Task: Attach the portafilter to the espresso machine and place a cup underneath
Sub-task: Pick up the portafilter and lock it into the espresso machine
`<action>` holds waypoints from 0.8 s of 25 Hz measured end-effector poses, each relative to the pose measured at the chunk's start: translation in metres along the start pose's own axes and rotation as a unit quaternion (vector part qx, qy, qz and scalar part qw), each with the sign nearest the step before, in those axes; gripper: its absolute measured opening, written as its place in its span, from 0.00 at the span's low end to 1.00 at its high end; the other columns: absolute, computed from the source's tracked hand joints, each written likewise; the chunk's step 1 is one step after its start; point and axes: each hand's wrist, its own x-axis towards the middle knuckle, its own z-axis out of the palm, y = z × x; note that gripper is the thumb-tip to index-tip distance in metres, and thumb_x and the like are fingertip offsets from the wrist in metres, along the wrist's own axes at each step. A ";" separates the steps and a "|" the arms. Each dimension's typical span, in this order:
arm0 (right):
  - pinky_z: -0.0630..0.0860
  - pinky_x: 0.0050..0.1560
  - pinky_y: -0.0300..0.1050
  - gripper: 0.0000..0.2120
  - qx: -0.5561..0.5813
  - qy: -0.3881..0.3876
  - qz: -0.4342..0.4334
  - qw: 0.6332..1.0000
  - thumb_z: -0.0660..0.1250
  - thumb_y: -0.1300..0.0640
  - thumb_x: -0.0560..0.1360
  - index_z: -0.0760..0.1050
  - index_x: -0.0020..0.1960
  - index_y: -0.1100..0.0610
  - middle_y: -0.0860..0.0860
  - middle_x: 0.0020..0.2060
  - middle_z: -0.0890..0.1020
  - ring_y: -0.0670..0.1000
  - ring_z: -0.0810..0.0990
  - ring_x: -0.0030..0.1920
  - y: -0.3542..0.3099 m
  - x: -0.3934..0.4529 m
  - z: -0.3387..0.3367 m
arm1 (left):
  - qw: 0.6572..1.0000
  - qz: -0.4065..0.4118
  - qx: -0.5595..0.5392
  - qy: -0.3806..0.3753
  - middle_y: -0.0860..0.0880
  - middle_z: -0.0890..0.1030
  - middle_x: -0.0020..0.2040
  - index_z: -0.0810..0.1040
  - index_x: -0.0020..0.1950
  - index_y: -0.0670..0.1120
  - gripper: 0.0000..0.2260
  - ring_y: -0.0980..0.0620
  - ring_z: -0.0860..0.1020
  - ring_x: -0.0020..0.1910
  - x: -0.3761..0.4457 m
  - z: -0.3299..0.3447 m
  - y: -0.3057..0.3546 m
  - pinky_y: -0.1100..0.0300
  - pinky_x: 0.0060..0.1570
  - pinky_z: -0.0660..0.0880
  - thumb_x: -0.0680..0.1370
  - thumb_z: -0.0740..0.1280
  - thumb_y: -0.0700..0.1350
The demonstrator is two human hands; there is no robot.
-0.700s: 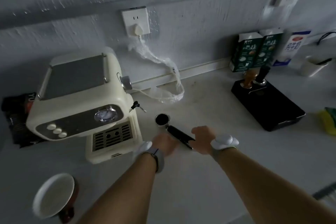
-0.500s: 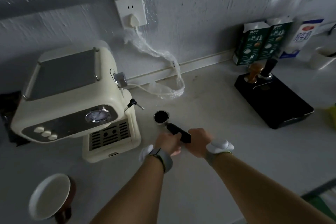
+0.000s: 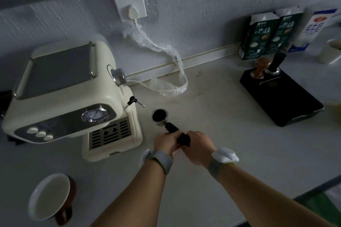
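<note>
Gripping the portafilter (image 3: 170, 127) handle, my left hand (image 3: 167, 143) and right hand (image 3: 198, 147) have fingers clenched; its basket sits over the table (image 3: 221, 134), right of the machine (image 3: 70, 97). Cup (image 3: 49, 196) lies near-left; tray (image 3: 282, 96) and cartons (image 3: 269, 35) stand far-right.

A white and blue milk carton (image 3: 313, 29) against the wall at the far right carries large blue Chinese characters reading 纯牛奶. Print on the two dark green cartons (image 3: 270, 36) beside it is too small to read.
</note>
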 end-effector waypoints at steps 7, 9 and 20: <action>0.76 0.36 0.47 0.09 0.428 -0.066 0.011 0.901 0.72 0.57 0.71 0.81 0.52 0.55 0.54 0.34 0.80 0.52 0.78 0.33 -0.018 -0.033 0.028 | 0.993 0.043 0.102 -0.037 0.38 0.85 0.43 0.81 0.49 0.36 0.11 0.42 0.85 0.39 -0.036 -0.053 0.009 0.54 0.37 0.83 0.71 0.75 0.40; 0.79 0.38 0.49 0.13 0.519 -0.109 0.050 0.846 0.72 0.62 0.70 0.80 0.54 0.57 0.57 0.37 0.79 0.54 0.79 0.34 -0.034 -0.040 0.037 | 0.990 0.059 0.121 -0.043 0.36 0.85 0.45 0.81 0.50 0.36 0.10 0.40 0.85 0.43 -0.049 -0.072 0.012 0.50 0.45 0.83 0.71 0.75 0.39; 0.81 0.39 0.50 0.20 0.581 -0.163 0.074 0.794 0.73 0.66 0.67 0.79 0.57 0.52 0.59 0.40 0.83 0.58 0.83 0.37 -0.141 -0.084 0.109 | 0.962 0.104 0.245 -0.059 0.36 0.85 0.46 0.82 0.49 0.36 0.11 0.38 0.85 0.47 -0.092 -0.208 0.031 0.44 0.52 0.81 0.70 0.75 0.39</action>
